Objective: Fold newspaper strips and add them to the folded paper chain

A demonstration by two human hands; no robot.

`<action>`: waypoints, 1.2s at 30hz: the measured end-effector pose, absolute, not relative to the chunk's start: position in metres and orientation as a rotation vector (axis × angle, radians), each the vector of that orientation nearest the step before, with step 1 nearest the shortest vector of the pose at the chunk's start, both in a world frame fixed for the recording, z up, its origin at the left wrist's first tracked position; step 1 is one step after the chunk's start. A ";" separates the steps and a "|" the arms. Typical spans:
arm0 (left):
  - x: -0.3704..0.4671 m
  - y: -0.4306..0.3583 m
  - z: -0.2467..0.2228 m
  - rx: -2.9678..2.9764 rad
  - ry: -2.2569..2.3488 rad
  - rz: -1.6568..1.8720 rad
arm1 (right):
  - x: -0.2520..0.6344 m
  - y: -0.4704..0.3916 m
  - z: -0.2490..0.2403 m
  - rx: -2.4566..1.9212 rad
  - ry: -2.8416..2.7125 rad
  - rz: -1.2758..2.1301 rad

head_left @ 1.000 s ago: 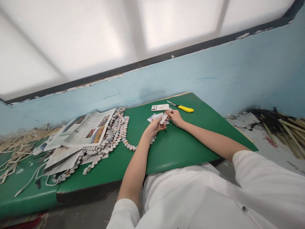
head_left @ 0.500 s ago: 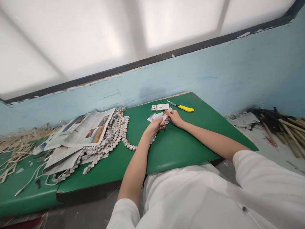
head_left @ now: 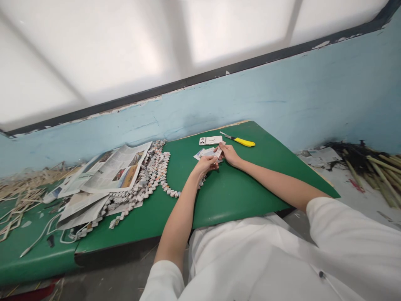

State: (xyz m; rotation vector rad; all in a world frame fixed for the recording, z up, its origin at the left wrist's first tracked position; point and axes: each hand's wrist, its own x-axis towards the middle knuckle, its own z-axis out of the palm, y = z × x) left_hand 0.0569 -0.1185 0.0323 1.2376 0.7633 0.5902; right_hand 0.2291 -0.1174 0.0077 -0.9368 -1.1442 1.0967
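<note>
Between my two hands is a narrow strip of newspaper (head_left: 220,151), held slanting above the green table. My left hand (head_left: 206,164) pinches its lower end, and my right hand (head_left: 230,154) pinches the upper end with the thumb on top. Under and behind the hands lie several cut newspaper pieces (head_left: 200,154). A folded-paper zigzag chain (head_left: 164,177) runs across the table and passes behind my left forearm. Just beyond the hands are a white phone (head_left: 210,140), lying camera side up, and a yellow-handled utility knife (head_left: 244,142) with its blade out.
Newspaper sheets (head_left: 117,169) cover a heap of woven paper chain (head_left: 147,184) on the left. A white cable (head_left: 37,240) and pale cane strips (head_left: 21,196) lie farther left. The green table (head_left: 244,192) meets a blue wall; bamboo poles (head_left: 384,173) lie on the floor at right.
The strip has turned slightly between my fingers, and my right fingers now grip nearer its upper end. My left hand has shifted slightly. Everything else stays in place.
</note>
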 end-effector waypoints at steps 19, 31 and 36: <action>0.062 -0.118 0.031 1.284 0.921 0.703 | 0.233 -0.114 0.002 -0.942 -1.246 0.997; 0.055 -0.106 0.026 1.404 1.051 0.780 | 0.243 -0.101 -0.010 -1.020 -1.032 0.810; 0.053 -0.105 0.033 1.323 1.060 1.026 | 0.241 -0.105 -0.006 -0.956 -1.039 0.875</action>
